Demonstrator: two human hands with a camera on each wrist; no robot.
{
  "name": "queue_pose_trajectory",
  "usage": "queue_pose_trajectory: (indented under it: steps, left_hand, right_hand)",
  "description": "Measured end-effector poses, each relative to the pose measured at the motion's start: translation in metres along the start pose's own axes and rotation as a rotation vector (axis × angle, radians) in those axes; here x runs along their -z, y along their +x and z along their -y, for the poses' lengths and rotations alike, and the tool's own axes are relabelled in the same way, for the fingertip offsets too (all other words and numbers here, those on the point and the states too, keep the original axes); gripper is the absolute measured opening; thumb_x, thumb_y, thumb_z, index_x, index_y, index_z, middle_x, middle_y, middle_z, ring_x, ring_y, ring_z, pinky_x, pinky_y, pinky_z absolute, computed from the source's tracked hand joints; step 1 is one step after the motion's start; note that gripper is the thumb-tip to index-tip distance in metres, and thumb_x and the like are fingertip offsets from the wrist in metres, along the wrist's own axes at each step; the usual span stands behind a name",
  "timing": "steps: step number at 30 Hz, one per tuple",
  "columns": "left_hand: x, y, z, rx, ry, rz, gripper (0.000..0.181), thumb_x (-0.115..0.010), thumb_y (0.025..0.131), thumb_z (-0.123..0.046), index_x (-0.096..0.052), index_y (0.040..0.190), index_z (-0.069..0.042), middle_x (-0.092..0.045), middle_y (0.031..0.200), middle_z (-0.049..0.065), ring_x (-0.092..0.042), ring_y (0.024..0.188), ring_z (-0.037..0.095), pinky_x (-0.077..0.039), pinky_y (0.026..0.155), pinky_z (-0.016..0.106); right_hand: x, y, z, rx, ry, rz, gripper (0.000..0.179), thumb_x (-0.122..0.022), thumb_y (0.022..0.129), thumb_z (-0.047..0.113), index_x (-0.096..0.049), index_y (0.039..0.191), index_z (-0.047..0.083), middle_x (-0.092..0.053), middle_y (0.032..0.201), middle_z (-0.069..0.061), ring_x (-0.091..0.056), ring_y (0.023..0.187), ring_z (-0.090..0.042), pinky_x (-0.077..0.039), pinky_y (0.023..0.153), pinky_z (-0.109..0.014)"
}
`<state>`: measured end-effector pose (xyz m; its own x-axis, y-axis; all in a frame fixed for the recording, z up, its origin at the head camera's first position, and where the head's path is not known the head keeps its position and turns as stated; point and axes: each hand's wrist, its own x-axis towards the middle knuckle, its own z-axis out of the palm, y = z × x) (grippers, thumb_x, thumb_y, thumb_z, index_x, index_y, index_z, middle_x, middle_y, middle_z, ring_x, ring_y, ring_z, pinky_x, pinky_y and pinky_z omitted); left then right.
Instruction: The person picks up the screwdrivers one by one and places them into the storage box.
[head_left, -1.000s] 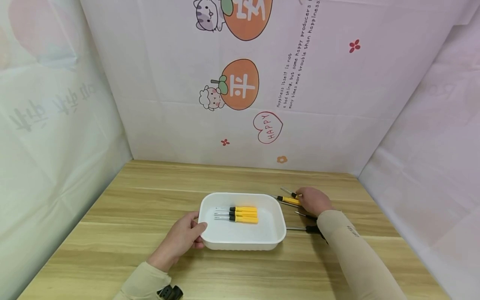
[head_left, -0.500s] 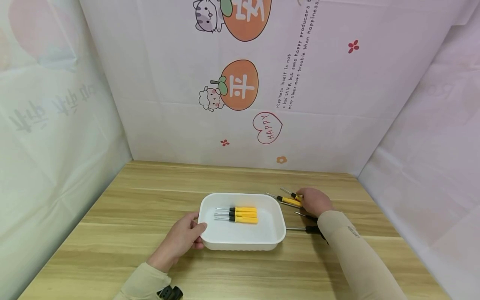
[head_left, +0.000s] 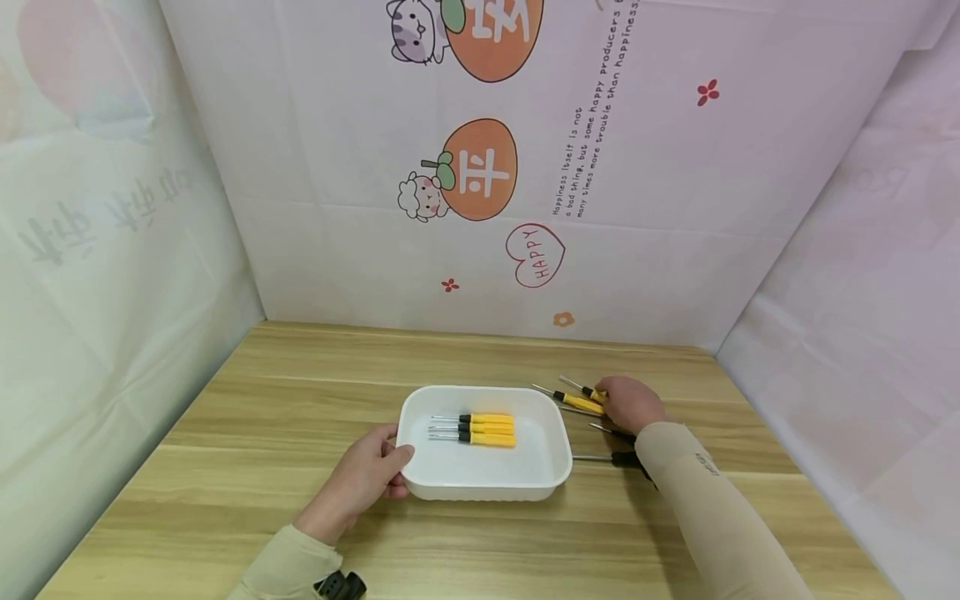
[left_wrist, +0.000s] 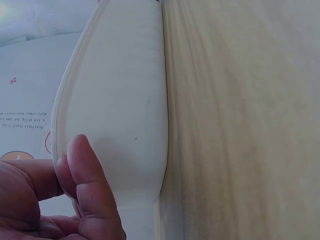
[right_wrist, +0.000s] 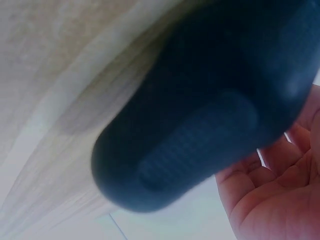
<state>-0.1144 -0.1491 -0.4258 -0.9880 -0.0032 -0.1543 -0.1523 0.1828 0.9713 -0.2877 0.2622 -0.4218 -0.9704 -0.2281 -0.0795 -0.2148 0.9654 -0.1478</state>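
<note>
My left hand (head_left: 366, 468) grips the left end of a white plastic tray (head_left: 558, 442), thumb over the rim and fingers underneath the outside. In the left wrist view the curled fingers (left_wrist: 92, 190) press against the tray's side wall (left_wrist: 120, 90). Several small yellow-handled screwdrivers (head_left: 491, 429) lie side by side in the tray, tips to the left. Right of the tray, my right hand (head_left: 632, 402) pinches the handle of a yellow-and-black screwdriver (head_left: 597, 394). Its fingertips are mostly hidden. Beside it lies another yellow screwdriver (head_left: 581, 402).
A large black-handled screwdriver (head_left: 624, 458) lies under the right forearm, its shaft towards the tray. Its black handle (right_wrist: 195, 125) fills much of the right wrist view. A smaller dark-handled screwdriver (head_left: 618, 432) lies between. A printed white cloth (head_left: 337, 250) rises behind the wooden table (head_left: 300, 375).
The yellow screwdriver beside the right hand has slid slightly left, more of its tip showing. The pinched screwdriver has shifted a little. Left hand and tray have stayed still.
</note>
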Motion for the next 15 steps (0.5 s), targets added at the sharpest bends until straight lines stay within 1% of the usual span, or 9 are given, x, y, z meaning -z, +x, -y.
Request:
queue_pose_trajectory:
  steps: [4, 9, 15]
  left_hand:
    - [0.0003, -0.0004, -0.0003, -0.001, 0.002, 0.002, 0.049, -0.062, 0.102, -0.012, -0.050, 0.147, 0.004, -0.058, 0.094, 0.016, -0.061, 0.073, 0.020, -0.061, 0.060, 0.029]
    - [0.0003, -0.0001, -0.0003, 0.000, 0.000, 0.004, 0.049, -0.062, 0.102, -0.012, -0.050, 0.148, 0.004, -0.058, 0.094, 0.015, -0.061, 0.073, 0.020, -0.061, 0.061, 0.029]
    - [0.0006, 0.0001, 0.0001, 0.003, 0.000, 0.005, 0.049, -0.062, 0.103, -0.012, -0.050, 0.148, 0.004, -0.058, 0.094, 0.015, -0.061, 0.073, 0.020, -0.061, 0.061, 0.029]
  right_hand:
    - [0.0000, 0.0001, -0.0003, -0.004, 0.002, -0.006, 0.037, -0.059, 0.097, 0.003, -0.070, 0.132, 0.002, -0.068, 0.131, -0.023, -0.064, 0.119, -0.044, -0.055, 0.097, -0.060]
    - [0.0004, -0.0003, -0.0006, -0.007, -0.004, -0.019, 0.032, -0.061, 0.097, 0.004, -0.073, 0.126, 0.002, -0.071, 0.125, -0.021, -0.068, 0.110, -0.038, -0.057, 0.093, -0.057]
    - [-0.0006, -0.0001, -0.0015, -0.008, -0.014, -0.012, 0.027, -0.064, 0.098, 0.008, -0.075, 0.121, 0.001, -0.073, 0.120, -0.019, -0.069, 0.103, -0.033, -0.058, 0.090, -0.055]
